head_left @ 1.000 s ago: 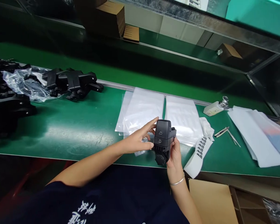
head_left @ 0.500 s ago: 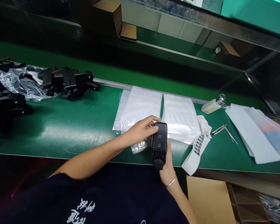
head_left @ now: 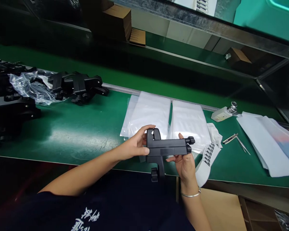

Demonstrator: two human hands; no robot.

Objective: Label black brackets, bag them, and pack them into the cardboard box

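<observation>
I hold a black plastic bracket-like part (head_left: 165, 150) above the near edge of the green table (head_left: 82, 128). It lies sideways, with a knob at its right end and a stem hanging down. My left hand (head_left: 133, 146) grips its left end, fingers curled round it. From below, my right hand (head_left: 184, 160) supports and grips its right half; a bracelet sits on that wrist. Just behind the part lie two stacks of clear plastic bags (head_left: 149, 114).
More black plastic parts (head_left: 78, 86) and crumpled clear wrap (head_left: 30, 88) lie at the far left. A white label strip (head_left: 207, 158), tweezers (head_left: 236, 139), a small bottle (head_left: 223, 112) and white sheets (head_left: 267, 144) lie to the right. Cardboard boxes (head_left: 118, 19) stand behind.
The black part has been turned from upright, face toward me, to lying sideways. My left hand moved from its top to its left end; my right hand shifted under its right half.
</observation>
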